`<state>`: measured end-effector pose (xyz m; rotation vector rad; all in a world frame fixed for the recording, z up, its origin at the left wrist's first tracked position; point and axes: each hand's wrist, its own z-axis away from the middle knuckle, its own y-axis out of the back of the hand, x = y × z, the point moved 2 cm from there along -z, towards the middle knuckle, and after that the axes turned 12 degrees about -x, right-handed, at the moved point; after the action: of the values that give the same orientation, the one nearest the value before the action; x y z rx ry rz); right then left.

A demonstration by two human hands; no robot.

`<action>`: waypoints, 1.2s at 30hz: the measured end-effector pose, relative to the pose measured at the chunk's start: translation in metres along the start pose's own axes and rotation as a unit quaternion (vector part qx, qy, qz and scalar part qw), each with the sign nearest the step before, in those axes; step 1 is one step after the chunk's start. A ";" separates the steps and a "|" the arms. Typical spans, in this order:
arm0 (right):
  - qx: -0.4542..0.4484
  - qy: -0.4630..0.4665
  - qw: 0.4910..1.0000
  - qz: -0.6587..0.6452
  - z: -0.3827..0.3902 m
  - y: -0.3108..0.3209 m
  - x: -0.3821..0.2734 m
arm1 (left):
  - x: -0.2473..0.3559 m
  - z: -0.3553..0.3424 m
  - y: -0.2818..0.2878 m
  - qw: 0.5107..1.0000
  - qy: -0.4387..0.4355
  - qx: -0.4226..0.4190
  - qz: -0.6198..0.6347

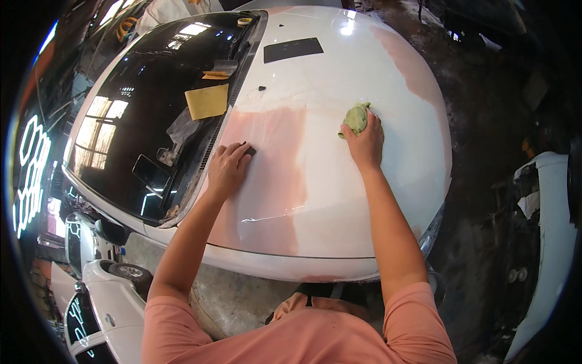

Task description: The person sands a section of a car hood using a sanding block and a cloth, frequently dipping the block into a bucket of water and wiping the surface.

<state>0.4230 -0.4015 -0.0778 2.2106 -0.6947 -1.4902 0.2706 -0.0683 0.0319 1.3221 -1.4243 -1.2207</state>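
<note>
A white car hood (339, 200) with dull pink patches lies under both of my hands. My left hand (227, 170) rests on the pink patch (273, 145) near the windshield, its fingers closed on a small dark block (250, 150) that looks like a sanding block. Farther right, my right hand (366, 141) grips a crumpled green cloth (356, 118) against the white paint. Beyond the hands lies a dark rectangular sheet (293, 50), like sandpaper. A small black piece (262, 88) sits between that sheet and the pink patch.
On the windshield (145, 73) and its lower edge lie a yellow sheet (207, 102), a phone (150, 173), clear plastic (182, 126) and a tape roll (244, 22). Another white car (115, 303) stands at lower left. A white body panel (548, 242) stands at right.
</note>
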 end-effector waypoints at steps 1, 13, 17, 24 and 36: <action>-0.001 -0.003 1.000 -0.004 0.000 0.001 0.002 | -0.002 -0.012 0.001 1.000 -0.007 -0.002 0.004; -0.012 -0.006 1.000 -0.020 -0.001 0.004 0.001 | 0.011 0.000 0.007 0.998 -0.016 -0.033 0.043; -0.024 0.003 0.999 -0.037 0.003 -0.002 -0.013 | -0.019 -0.041 0.004 1.000 -0.017 -0.015 0.000; 0.019 0.007 0.999 0.032 0.002 -0.008 -0.002 | 0.001 -0.062 -0.012 0.999 0.001 0.016 0.038; -0.064 0.024 0.997 -0.037 0.056 -0.006 -0.032 | 0.082 0.025 0.003 0.972 0.168 -0.055 0.158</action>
<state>0.3617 -0.3805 -0.0782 2.1886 -0.4931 -1.4684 0.2363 -0.1464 0.0259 1.1128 -1.2458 -0.8103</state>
